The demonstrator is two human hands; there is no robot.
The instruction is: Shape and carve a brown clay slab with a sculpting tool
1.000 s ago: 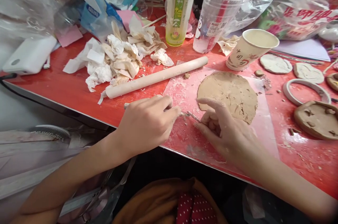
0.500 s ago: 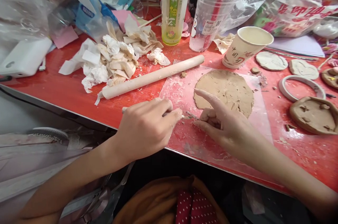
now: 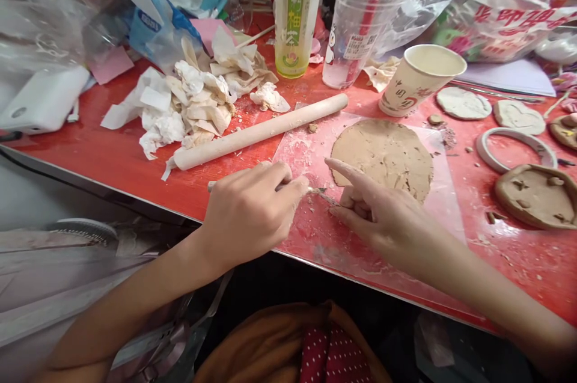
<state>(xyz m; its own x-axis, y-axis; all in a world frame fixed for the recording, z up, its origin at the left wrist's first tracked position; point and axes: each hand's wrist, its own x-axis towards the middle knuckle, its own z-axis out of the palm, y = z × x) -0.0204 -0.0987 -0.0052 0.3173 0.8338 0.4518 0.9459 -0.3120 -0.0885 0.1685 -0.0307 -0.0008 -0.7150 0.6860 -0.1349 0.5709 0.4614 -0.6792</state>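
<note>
My left hand (image 3: 250,208) is closed round a slim clay tool (image 3: 210,186), whose pale butt end sticks out left of the knuckles. Its narrow, grimy tip (image 3: 321,192) comes out past my left thumb. At that tip my right hand (image 3: 374,202) pinches with thumb and curled fingers, its index finger stretched out to the left. The exact shape of the tip is too small to tell. Beyond my right hand lies a flat, round slab of brown clay (image 3: 383,151) on a translucent sheet (image 3: 297,145), partly covered by the hand.
A wooden rolling pin (image 3: 261,133) lies behind my hands, near crumpled tissues (image 3: 193,100). Farther back stand a tea bottle (image 3: 297,16), a plastic cup (image 3: 349,40) and a paper cup (image 3: 421,79). To the right are a tape roll (image 3: 516,148) and a rimmed clay piece (image 3: 536,196).
My right index fingertip has shifted slightly left. My left hand has moved a little to the left, and slightly more of the tool's thin end shows between the hands.
</note>
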